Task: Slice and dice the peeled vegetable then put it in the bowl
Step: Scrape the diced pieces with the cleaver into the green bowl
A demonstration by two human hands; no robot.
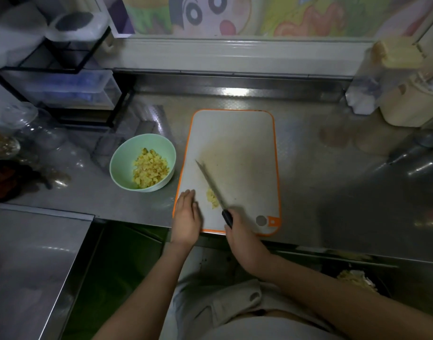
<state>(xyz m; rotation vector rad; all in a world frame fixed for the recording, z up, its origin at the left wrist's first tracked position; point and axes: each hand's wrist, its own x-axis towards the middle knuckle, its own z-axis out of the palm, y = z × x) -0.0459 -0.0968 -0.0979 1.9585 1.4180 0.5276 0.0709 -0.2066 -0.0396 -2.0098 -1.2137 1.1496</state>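
The right hand [237, 231] is gripping the knife [210, 186], blade beside the small diced vegetable pile [213, 200] on the cutting board [247, 143]; the left hand [187, 217] is lying flat, fingers straight; the bowl [121, 165] is holding more dice [150, 171]

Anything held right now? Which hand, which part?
Right hand grips the knife by its black handle. Left hand holds nothing, resting flat on the cutting board.

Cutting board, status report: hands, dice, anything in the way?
Left hand flat on board beside pile. Right hand grips knife, blade against pile. Most dice in bowl. Nothing between board and bowl.
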